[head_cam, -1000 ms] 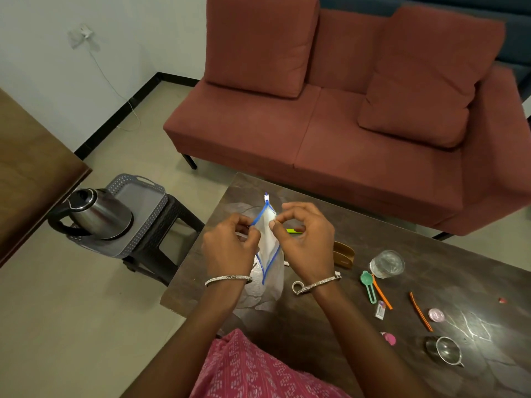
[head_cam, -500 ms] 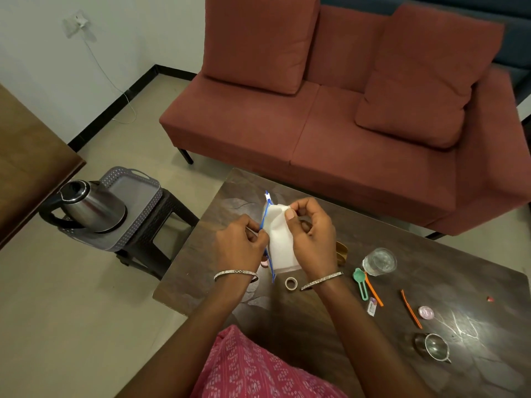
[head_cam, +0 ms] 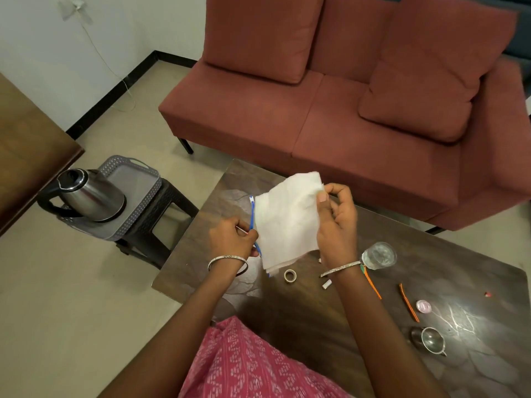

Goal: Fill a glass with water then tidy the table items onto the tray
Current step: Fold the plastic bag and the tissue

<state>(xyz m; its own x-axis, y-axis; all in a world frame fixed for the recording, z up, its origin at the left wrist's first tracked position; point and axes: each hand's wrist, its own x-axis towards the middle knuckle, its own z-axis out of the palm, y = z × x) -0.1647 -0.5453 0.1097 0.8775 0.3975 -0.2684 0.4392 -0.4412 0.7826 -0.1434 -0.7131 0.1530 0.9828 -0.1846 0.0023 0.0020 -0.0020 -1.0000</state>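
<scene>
From my remote seat, far left, the grey perforated plastic tray (head_cam: 138, 179) sits on a dark stool beside the bench (head_cam: 316, 326), carrying only a shiny steel kettle (head_cam: 89, 196); it has not moved, so I judge tidying has barely begun. My left hand (head_cam: 231, 239) keeps its fingers pinched shut on the blue-edged zip pouch (head_cam: 252, 214). What has changed is the white tissue (head_cam: 287, 219): a second ago it was tucked inside the pouch, and now my right hand (head_cam: 336, 225) has drawn it out, fingers clamped on its top corner, the soft, creased sheet hanging free. Below lies a small tape ring (head_cam: 290, 275). Right of that stands the clear glass (head_cam: 378, 255), seemingly holding water, then thin orange sticks (head_cam: 408, 303), a pink disc (head_cam: 423, 306) and a polished steel strainer (head_cam: 429, 341) on the dark veined top.
</scene>
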